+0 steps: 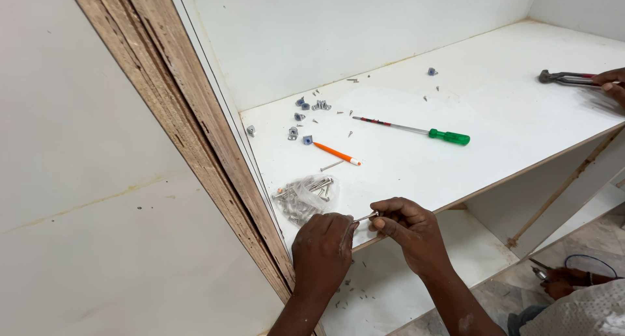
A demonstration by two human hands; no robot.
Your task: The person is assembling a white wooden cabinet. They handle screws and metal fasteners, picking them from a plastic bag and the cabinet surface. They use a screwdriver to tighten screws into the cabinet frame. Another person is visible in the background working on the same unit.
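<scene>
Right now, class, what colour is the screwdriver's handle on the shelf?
Green: the screwdriver has a translucent green handle, clearest in the head view.

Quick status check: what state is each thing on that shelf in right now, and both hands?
Screw: pinched at both ends, level.
Left hand: fingers closed on screw.
Right hand: fingers closed on screw.
Bag of screws: lying open on shelf.
Screwdriver: lying flat, untouched.
Orange pencil: lying flat.
Pliers: held by another person's hand.

Carpentry site: unfinished white laminate cabinet shelf (521,115), raw plywood side-panel edge (195,128), green-handled screwdriver (416,131), clear bag of steel screws (303,198) near front edge.
</scene>
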